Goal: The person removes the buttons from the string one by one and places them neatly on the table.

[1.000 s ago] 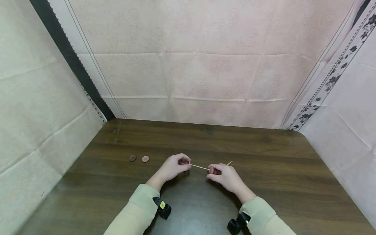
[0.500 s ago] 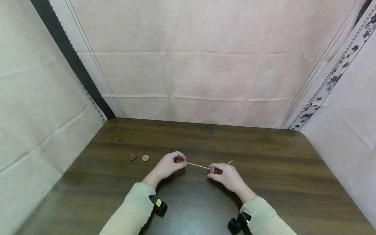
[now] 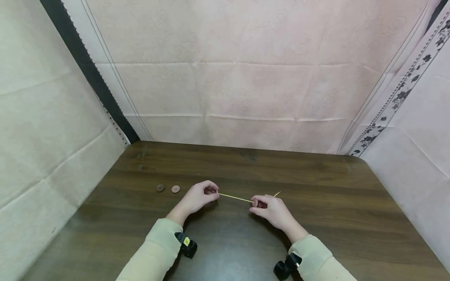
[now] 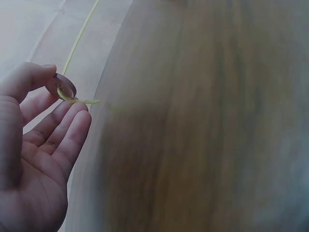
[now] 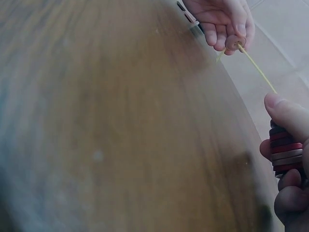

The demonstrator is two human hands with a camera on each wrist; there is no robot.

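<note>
One threaded button (image 4: 61, 86) is pinched in the fingers of the left hand (image 3: 198, 199), on a straight yellow cord (image 3: 234, 197) leading to the right hand (image 3: 271, 210), whose fingers curl round a stack of buttons (image 5: 287, 154), all held over the counter (image 3: 225, 249), short of its far edge. A brown button (image 3: 160, 188) and a pink button (image 3: 175, 189) lie toward the far left corner. The step looks like stringing; the next move likely calls for sliding the threaded button along to the stack
</note>
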